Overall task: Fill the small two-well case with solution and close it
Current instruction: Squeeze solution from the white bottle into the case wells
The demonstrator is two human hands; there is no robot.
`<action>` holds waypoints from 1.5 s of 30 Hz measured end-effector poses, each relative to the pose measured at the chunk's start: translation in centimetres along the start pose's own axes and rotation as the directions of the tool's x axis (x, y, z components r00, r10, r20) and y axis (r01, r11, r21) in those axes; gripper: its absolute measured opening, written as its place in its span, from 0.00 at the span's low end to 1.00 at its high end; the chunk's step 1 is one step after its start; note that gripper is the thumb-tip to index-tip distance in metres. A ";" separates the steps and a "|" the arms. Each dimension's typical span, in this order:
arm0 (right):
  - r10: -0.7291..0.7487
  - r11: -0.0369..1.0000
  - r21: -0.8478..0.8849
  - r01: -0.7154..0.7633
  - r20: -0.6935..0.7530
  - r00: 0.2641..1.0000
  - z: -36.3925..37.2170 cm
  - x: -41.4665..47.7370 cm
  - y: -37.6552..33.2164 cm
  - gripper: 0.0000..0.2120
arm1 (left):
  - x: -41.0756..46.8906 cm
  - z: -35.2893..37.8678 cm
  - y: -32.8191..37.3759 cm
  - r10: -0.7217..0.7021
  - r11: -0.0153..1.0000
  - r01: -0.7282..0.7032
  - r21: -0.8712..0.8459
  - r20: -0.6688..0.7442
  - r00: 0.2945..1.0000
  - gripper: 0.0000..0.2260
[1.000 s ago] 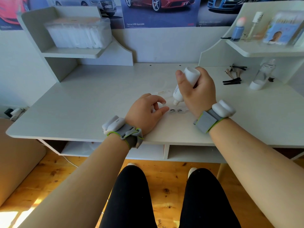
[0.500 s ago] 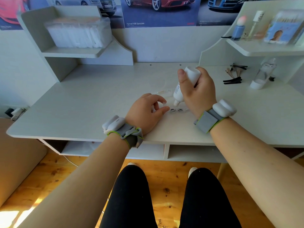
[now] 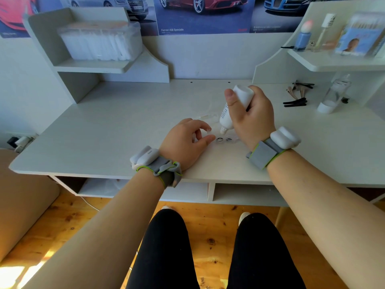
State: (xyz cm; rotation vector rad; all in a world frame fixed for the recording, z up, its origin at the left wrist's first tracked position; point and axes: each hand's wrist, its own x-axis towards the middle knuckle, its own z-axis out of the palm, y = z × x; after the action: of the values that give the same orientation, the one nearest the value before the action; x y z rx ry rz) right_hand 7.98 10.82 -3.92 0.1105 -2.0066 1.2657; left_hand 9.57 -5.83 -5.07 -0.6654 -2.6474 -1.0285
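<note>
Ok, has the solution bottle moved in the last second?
No. The solution bottle, gripped by the right hand, stays tipped nozzle-down over the two-well case, same spot on the desk.

the right hand [image 3: 254,119] grips a white bottle [image 3: 226,115], tipped nozzle-down just above the two-well case [image 3: 224,139], which lies open on the desk [image 3: 104,132] near its front edge. the left hand [image 3: 183,146] rests on the desk, fingers loosely curled, thumb tip just beside the case. black hair clips [image 3: 294,102] lie toward the back right corner.
</note>
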 end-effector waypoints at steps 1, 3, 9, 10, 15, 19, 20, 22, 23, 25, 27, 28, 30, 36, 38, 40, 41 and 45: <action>0.000 1.000 0.002 0.000 0.000 1.000 0.0 0.0 0.0 0.17 | 0.0 0.0 0.0 0.000 1.000 0.000 0.001 0.001 1.000 0.08; -0.002 1.000 0.008 0.002 0.000 1.000 0.0 -0.1 -0.1 0.16 | 0.0 0.0 0.0 -0.001 1.000 0.001 0.001 0.002 1.000 0.08; -0.003 1.000 0.017 0.004 -0.017 1.000 -0.1 -0.2 -0.2 0.17 | 0.0 0.0 0.0 0.002 1.000 -0.002 0.009 0.002 1.000 0.08; -0.001 1.000 0.017 0.001 -0.017 1.000 -0.1 -0.2 -0.2 0.16 | 0.0 0.0 0.0 0.002 1.000 -0.002 0.011 0.002 1.000 0.08; 0.009 1.000 0.018 -0.009 -0.031 0.999 -0.1 -0.1 -0.2 0.17 | 0.1 0.0 -0.1 0.006 1.000 -0.006 0.015 0.001 1.000 0.08; 0.022 1.000 0.020 -0.022 -0.025 0.999 -0.1 -0.1 -0.1 0.16 | 0.0 0.1 -0.1 0.009 1.000 -0.009 0.022 -0.002 1.000 0.08; 0.026 0.999 0.021 -0.026 -0.021 0.999 -0.1 -0.1 -0.1 0.16 | 0.0 0.0 -0.1 0.008 1.000 -0.008 0.022 -0.002 1.000 0.08; 0.032 0.999 0.020 -0.032 -0.015 0.999 -0.1 -0.1 -0.2 0.16 | 0.0 0.0 -0.1 0.008 1.000 -0.008 0.018 -0.003 1.000 0.08; 0.036 0.999 0.019 -0.035 -0.014 0.999 -0.1 -0.1 -0.2 0.16 | 0.0 0.1 -0.1 0.008 1.000 -0.008 0.015 -0.003 1.000 0.08; 0.045 0.999 0.017 -0.045 -0.010 0.999 -0.1 -0.1 -0.3 0.17 | 0.0 0.1 -0.1 0.009 1.000 -0.009 0.009 -0.003 1.000 0.08; 0.055 0.998 0.012 -0.055 -0.008 0.998 -0.1 -0.1 -0.2 0.17 | 0.0 0.1 -0.1 0.010 1.000 -0.010 0.004 -0.004 1.000 0.08; 0.061 0.998 0.012 -0.061 -0.011 0.998 -0.1 -0.1 -0.2 0.18 | 0.0 0.0 -0.1 0.010 1.000 -0.010 0.004 -0.004 1.000 0.08; 0.088 0.996 0.017 -0.087 -0.030 0.996 -0.2 0.0 -0.2 0.20 | 0.0 0.0 -0.1 0.009 1.000 -0.009 0.004 -0.002 1.000 0.08; 0.301 0.953 0.070 -0.295 -0.109 0.947 -0.9 0.7 0.0 0.21 | 0.0 0.1 0.0 0.007 1.000 -0.007 0.005 0.003 1.000 0.08; 0.345 0.937 0.108 -0.333 -0.124 0.930 -1.1 0.9 0.1 0.22 | 0.0 0.1 0.0 0.009 1.000 -0.009 0.003 0.002 1.000 0.08; 0.364 0.929 0.124 -0.349 -0.140 0.921 -1.4 1.1 0.1 0.22 | 0.0 0.1 0.0 0.010 1.000 -0.010 0.004 -0.002 1.000 0.08; 0.365 0.929 0.121 -0.349 -0.150 0.919 -1.5 1.1 0.1 0.21 | 0.0 0.0 0.0 0.011 1.000 -0.011 0.005 -0.003 1.000 0.08; 0.288 0.958 0.070 -0.280 -0.188 0.939 -1.5 0.9 0.3 0.18 | 0.0 0.1 0.0 0.012 1.000 -0.012 0.003 -0.001 1.000 0.08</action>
State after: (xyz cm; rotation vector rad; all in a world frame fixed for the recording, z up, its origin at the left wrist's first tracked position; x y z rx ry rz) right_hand 8.04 12.47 -3.21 -0.2852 -1.8707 1.4377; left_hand 9.57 -5.77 -5.10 -0.6789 -2.6399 -1.0219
